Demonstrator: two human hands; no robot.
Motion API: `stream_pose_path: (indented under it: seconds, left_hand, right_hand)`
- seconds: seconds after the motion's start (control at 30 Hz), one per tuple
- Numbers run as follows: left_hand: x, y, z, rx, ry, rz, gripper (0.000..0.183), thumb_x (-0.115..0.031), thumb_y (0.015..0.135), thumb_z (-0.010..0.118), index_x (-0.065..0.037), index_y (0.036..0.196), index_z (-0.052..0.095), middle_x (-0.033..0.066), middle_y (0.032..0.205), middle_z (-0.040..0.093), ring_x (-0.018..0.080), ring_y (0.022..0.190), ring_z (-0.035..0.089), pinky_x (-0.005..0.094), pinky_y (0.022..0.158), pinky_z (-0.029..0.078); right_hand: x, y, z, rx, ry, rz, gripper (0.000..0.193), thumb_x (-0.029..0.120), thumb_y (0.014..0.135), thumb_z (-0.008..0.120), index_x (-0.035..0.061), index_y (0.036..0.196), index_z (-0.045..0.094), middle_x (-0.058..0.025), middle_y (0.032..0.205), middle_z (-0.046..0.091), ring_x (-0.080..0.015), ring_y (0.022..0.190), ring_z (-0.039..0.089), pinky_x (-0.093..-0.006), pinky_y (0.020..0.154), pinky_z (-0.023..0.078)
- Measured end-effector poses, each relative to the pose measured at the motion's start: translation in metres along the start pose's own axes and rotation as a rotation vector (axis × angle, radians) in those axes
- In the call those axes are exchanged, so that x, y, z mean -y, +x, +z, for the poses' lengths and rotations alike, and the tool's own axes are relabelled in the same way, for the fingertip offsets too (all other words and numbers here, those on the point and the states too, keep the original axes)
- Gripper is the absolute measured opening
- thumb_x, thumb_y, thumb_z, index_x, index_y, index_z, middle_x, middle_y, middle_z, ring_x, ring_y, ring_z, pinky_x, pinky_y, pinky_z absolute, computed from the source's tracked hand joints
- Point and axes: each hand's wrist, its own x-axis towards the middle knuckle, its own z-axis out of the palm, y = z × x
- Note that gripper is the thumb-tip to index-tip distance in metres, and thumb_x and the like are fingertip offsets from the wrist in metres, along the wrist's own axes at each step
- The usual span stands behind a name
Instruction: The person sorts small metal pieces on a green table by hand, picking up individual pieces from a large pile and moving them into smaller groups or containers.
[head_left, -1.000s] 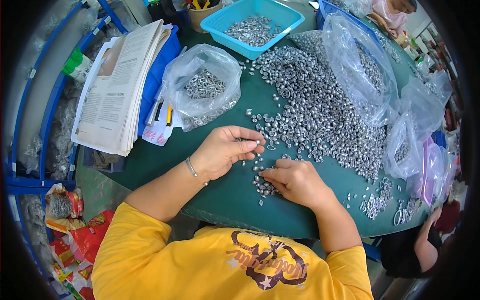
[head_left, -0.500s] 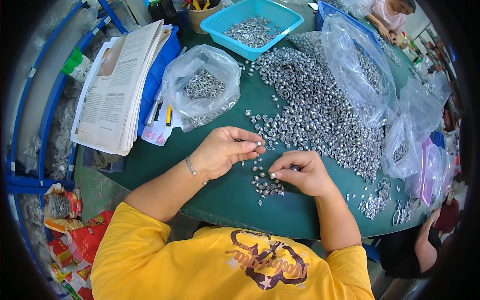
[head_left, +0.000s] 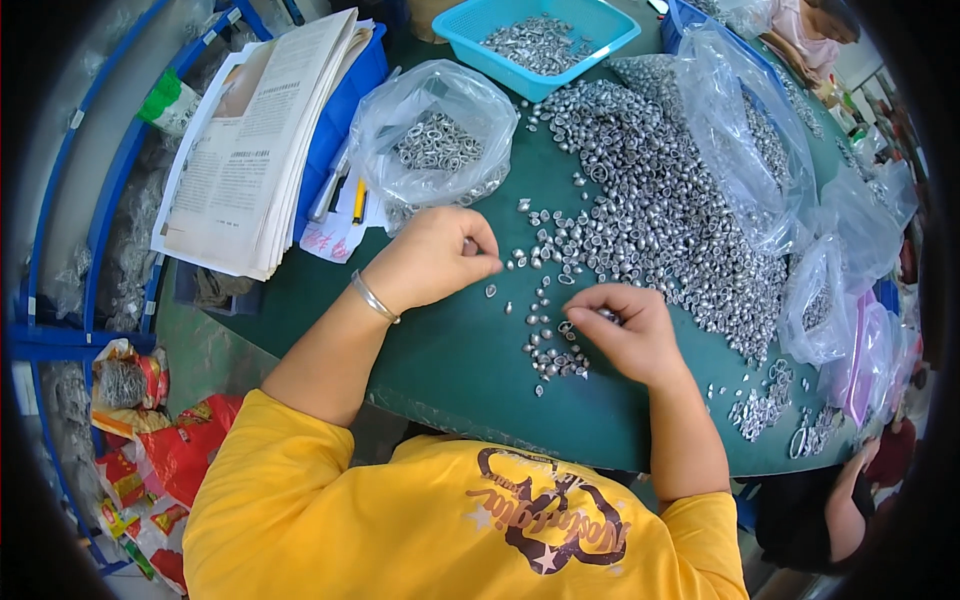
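My left hand [head_left: 437,258] is closed above the green table, fingers curled, with a small silver metal piece [head_left: 469,246] partly showing between them. A few loose pieces lie just past its fingertips. To the right, my right hand [head_left: 628,330] is curled around several small silver metal pieces [head_left: 608,315], thumb and forefinger close together. Between and below the hands sits a small cluster of rounded silver pieces [head_left: 555,362]. Beyond my right hand spreads a large heap of similar hollow, rounded pieces [head_left: 650,200].
A clear bag [head_left: 480,110] of silver rings stands beyond my left hand, beside newspapers [head_left: 250,160] on a blue bin. A turquoise basket [head_left: 470,52] is at the back. More plastic bags [head_left: 810,290] and flat metal pieces [head_left: 762,408] lie right. Another person [head_left: 805,40] sits far right.
The view has shifted slightly. My left hand has drawn left, away from the small cluster, and its fingers have curled in. My right hand stays near the cluster, its pinch turned somewhat.
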Motion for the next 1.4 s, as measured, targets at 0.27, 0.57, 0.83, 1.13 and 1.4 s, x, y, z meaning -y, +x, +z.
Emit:
stream_pose_path:
  seconds: [0.27,0.57,0.83,1.13,1.4]
  left_hand:
    - [-0.002,-0.006,0.010,0.142,0.235,0.161,0.014,-0.008,0.068,0.072,-0.002,0.078,0.064,0.0105,0.074,0.056,0.0222,0.065,0.056,0.0300,0.061,0.046]
    - [-0.020,-0.004,0.010,0.238,-0.185,0.206,0.015,-0.005,0.071,0.071,-0.006,0.084,0.065,0.0019,0.071,0.050,0.0121,0.066,0.050,0.0241,0.062,0.041]
    - [-0.019,-0.007,0.021,0.305,-0.907,0.049,0.010,0.001,0.075,0.064,-0.003,0.084,0.063,0.0020,0.084,0.055,0.0066,0.074,0.051,0.0202,0.065,0.041]
    - [-0.022,-0.016,0.039,0.265,0.064,0.330,0.012,-0.008,0.071,0.071,-0.003,0.079,0.064,0.0073,0.067,0.052,0.0193,0.059,0.053,0.0288,0.056,0.043]
    - [-0.021,-0.023,0.049,0.170,0.187,0.346,0.013,-0.010,0.070,0.071,-0.004,0.079,0.064,0.0100,0.074,0.055,0.0269,0.070,0.056,0.0344,0.063,0.047]
  right_hand:
    - [0.006,0.006,0.022,0.073,-0.667,-0.305,0.007,0.012,0.075,0.065,0.0072,0.080,0.065,-0.0068,0.066,0.057,-0.0274,0.059,0.058,-0.0377,0.051,0.046]
    - [0.008,0.006,0.001,0.090,-0.214,-0.212,0.013,0.005,0.073,0.069,0.0065,0.086,0.068,-0.0064,0.067,0.059,-0.0166,0.059,0.055,-0.0261,0.054,0.043]
    - [0.007,0.002,-0.021,0.327,1.266,0.187,0.009,0.006,0.079,0.064,-0.0028,0.081,0.065,-0.0035,0.073,0.062,-0.0102,0.063,0.056,-0.0207,0.056,0.043]
    - [0.008,-0.006,0.002,0.180,-0.608,-0.330,0.019,0.006,0.069,0.064,0.0098,0.087,0.067,-0.0058,0.064,0.052,-0.0256,0.060,0.057,-0.0360,0.051,0.046]
    - [0.009,-0.006,0.000,0.193,-0.718,-0.344,0.022,0.006,0.068,0.063,0.0105,0.089,0.067,-0.0051,0.064,0.053,-0.0244,0.060,0.058,-0.0354,0.050,0.046]
